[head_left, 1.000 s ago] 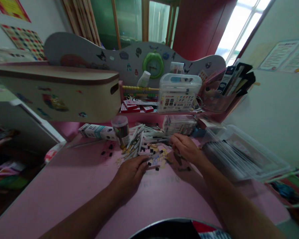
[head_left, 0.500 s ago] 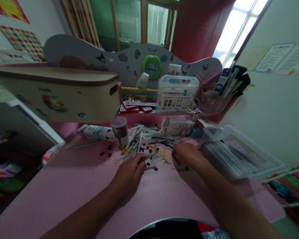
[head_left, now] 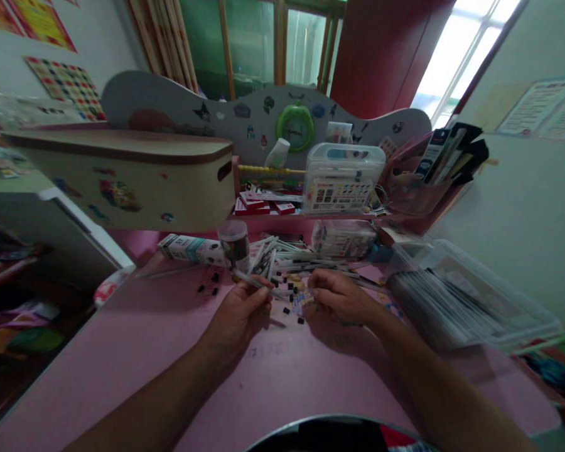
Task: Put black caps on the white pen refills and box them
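Observation:
A slim, pale pen is pinched between the thumb and fingers of my left hand, slanting down to the right. My right hand is just to the right of the pen's lower end, thumb and fingertips closed together; whatever they hold is too small to make out. Several small black caps are scattered on the pink desk between my hands, and a few more black caps lie to the left. Behind my hands spreads a loose pile of white and grey pens.
To the right stands a clear plastic bin full of pens. A clear jar and a long white box sit at the back left of the pink desk. Clear cases and a shelf with a green clock are behind.
My right hand has lifted from beside the pile and come left, closer to my left hand. The pen in my left hand has turned, its far end now angled down. The view has shifted slightly.

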Available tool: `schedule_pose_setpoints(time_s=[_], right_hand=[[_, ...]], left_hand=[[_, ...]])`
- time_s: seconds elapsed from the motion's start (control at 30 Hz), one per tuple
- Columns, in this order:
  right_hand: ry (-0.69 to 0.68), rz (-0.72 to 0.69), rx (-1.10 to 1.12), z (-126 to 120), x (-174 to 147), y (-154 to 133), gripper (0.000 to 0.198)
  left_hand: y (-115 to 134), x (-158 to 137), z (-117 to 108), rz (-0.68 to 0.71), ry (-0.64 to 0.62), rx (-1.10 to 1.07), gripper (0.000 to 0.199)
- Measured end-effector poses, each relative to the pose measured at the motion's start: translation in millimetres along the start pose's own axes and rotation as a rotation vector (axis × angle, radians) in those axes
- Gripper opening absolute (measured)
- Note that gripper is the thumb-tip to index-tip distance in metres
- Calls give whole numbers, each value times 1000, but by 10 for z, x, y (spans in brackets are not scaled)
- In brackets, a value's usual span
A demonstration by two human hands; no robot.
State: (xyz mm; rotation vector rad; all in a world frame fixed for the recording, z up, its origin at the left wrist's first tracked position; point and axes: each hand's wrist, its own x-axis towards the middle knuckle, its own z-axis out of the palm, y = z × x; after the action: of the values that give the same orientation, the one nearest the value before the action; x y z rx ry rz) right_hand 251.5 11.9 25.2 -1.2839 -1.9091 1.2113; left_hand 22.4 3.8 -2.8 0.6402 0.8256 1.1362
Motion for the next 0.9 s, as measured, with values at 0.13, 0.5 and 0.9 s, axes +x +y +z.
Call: schedule_pose_setpoints(time_s=[0.13, 0.5, 0.9], right_hand=[[-65, -8, 68, 24, -14, -24, 12], [-54, -150, 33, 111, 9, -60, 14], [51, -127, -144, 214, -15, -93, 13]], left_hand=[[30, 24, -31, -35, 93, -63, 20], [12, -11, -31, -85, 75, -71, 9], [-33, -32, -18, -109, 80, 44, 14]])
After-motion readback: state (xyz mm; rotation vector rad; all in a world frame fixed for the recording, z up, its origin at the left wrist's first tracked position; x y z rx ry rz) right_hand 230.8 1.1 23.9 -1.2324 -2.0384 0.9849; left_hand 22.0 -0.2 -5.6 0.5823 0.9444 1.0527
